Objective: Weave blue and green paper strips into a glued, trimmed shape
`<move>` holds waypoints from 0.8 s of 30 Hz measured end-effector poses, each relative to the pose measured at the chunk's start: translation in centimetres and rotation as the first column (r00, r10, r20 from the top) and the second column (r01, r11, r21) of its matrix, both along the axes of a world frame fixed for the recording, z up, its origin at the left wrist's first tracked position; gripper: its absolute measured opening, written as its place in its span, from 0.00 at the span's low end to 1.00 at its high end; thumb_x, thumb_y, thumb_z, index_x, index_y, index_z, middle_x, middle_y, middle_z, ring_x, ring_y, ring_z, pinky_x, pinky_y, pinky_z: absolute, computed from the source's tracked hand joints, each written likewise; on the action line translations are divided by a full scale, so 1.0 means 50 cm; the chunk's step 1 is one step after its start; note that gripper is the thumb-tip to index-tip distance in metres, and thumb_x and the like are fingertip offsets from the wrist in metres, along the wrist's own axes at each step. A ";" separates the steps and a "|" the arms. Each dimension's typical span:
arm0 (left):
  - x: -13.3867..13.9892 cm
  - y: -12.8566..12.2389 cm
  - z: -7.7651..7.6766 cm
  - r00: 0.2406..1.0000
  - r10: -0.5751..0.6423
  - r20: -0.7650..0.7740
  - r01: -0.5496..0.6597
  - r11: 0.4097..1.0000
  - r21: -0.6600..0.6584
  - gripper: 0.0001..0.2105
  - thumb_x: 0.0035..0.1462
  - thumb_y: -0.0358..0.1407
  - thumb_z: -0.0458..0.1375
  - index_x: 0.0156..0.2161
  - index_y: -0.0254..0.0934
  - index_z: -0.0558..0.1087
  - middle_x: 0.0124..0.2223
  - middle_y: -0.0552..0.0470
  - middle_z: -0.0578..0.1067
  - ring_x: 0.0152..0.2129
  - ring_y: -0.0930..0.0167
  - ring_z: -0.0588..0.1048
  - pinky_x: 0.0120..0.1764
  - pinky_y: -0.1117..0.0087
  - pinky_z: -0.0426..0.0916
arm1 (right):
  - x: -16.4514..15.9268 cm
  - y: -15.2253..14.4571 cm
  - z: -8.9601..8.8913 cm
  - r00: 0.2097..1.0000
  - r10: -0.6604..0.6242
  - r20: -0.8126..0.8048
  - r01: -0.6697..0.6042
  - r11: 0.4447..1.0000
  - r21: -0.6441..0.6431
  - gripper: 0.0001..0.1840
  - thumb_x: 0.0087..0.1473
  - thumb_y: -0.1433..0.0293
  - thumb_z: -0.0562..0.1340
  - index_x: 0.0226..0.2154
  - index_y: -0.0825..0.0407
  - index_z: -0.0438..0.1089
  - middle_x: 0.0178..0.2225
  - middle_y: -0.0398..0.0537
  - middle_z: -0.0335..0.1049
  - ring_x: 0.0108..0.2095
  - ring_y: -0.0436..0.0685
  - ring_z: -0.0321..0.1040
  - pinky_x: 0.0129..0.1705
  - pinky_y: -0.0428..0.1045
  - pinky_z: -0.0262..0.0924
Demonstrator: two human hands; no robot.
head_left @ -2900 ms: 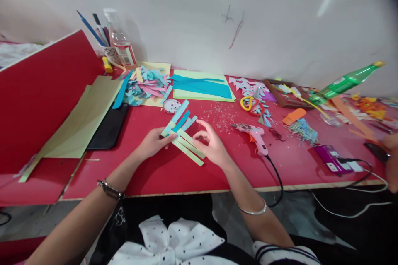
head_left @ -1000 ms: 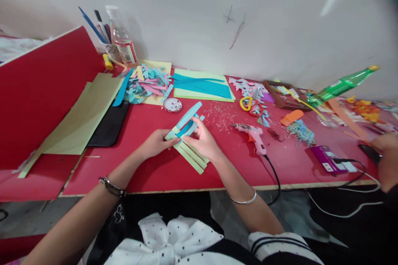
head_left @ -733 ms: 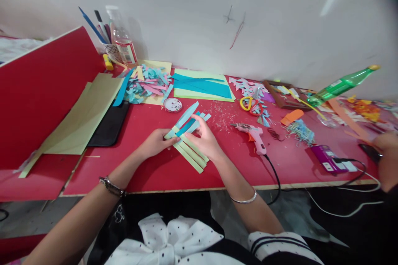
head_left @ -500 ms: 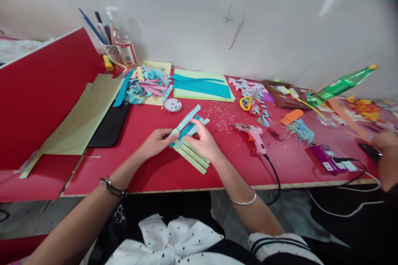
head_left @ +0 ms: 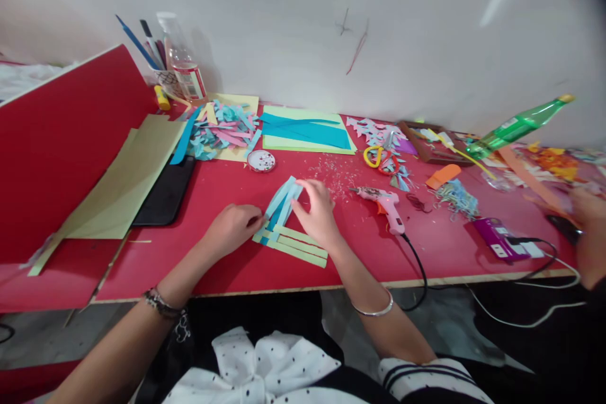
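Observation:
A small weave of paper strips lies in front of me, with pale green strips (head_left: 303, 251) crossing blue strips (head_left: 282, 207). The green ones fan out toward the lower right; the blue ones rise up and away from the table. My left hand (head_left: 234, 227) has its fingers curled and pinched at the left edge of the weave. Between thumb and fingers, my right hand (head_left: 316, 209) grips the far ends of the blue strips, which bend upward. The left fingertips partly hide the corner where the strips cross.
A pink glue gun (head_left: 386, 203) lies to the right, near scissors (head_left: 380, 161) and a purple power box (head_left: 498, 241). Behind are a round lid (head_left: 261, 161), cut paper scraps (head_left: 222, 132) and blue sheets (head_left: 307, 130). Another person's hand (head_left: 589, 211) is at far right.
The weave has come down and turned, its green strips now lying flatter toward the right. My right hand has moved to the far ends of the blue strips, lifting them together.

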State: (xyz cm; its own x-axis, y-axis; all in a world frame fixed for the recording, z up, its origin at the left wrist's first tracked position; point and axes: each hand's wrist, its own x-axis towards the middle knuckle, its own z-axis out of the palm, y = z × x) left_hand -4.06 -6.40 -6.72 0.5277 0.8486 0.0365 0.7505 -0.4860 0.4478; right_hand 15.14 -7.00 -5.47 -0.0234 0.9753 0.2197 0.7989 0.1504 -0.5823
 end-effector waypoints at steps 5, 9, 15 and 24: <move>0.003 -0.009 -0.010 0.984 0.037 -0.173 0.012 0.962 0.272 0.08 0.56 0.35 0.49 0.36 0.34 0.68 0.34 0.48 0.71 0.28 0.69 0.71 0.31 0.71 0.62 | 0.010 0.003 0.002 0.973 0.014 0.229 -0.060 0.979 0.195 0.19 0.54 0.72 0.51 0.49 0.47 0.61 0.52 0.52 0.55 0.53 0.60 0.51 0.51 0.58 0.44; 0.003 -0.009 -0.019 0.971 -0.102 -0.217 0.181 0.906 0.382 0.13 0.56 0.29 0.49 0.47 0.35 0.64 0.48 0.44 0.67 0.40 0.66 0.69 0.38 0.69 0.64 | 0.013 0.004 -0.009 0.821 0.391 0.415 -0.424 0.905 -0.014 0.21 0.54 0.78 0.48 0.46 0.44 0.65 0.53 0.48 0.58 0.52 0.57 0.53 0.50 0.57 0.44; -0.002 -0.008 -0.025 0.944 -0.191 -0.270 0.282 0.891 0.356 0.14 0.56 0.28 0.50 0.49 0.37 0.66 0.50 0.47 0.69 0.44 0.65 0.67 0.42 0.65 0.63 | 0.022 -0.001 -0.025 0.751 0.429 0.502 -0.428 0.895 -0.124 0.23 0.55 0.78 0.47 0.51 0.48 0.60 0.55 0.52 0.56 0.52 0.60 0.52 0.47 0.57 0.46; 0.005 -0.009 -0.021 0.962 -0.171 -0.214 0.233 0.921 0.311 0.14 0.58 0.40 0.50 0.47 0.37 0.66 0.47 0.47 0.70 0.42 0.66 0.67 0.43 0.66 0.61 | 0.028 0.009 -0.016 0.720 0.448 0.530 -0.465 0.878 -0.112 0.15 0.57 0.73 0.50 0.45 0.51 0.64 0.56 0.49 0.55 0.49 0.60 0.53 0.44 0.53 0.50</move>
